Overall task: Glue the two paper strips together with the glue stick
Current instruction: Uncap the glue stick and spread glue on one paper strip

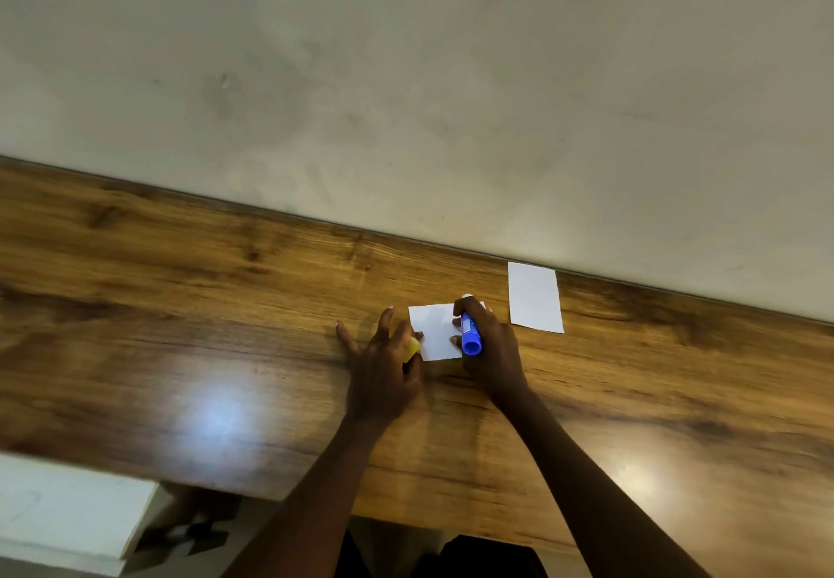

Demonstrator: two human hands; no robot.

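Observation:
A white paper strip (pixel 434 329) lies flat on the wooden table (pixel 180 306) between my hands. My right hand (pixel 489 343) is shut on the blue glue stick (pixel 470 334), tilted with its far tip down on the strip's right end. My left hand (pixel 383 365) rests at the strip's left edge, fingers spread on the table, with the yellow glue cap (pixel 411 348) pinched between thumb and finger. A second white paper strip (pixel 535 297) lies apart to the right, near the wall.
A pale wall (pixel 406 81) runs along the table's far edge. A white block-like object (pixel 67 514) sits below the table's near edge at the lower left. Bright light reflections show on the tabletop.

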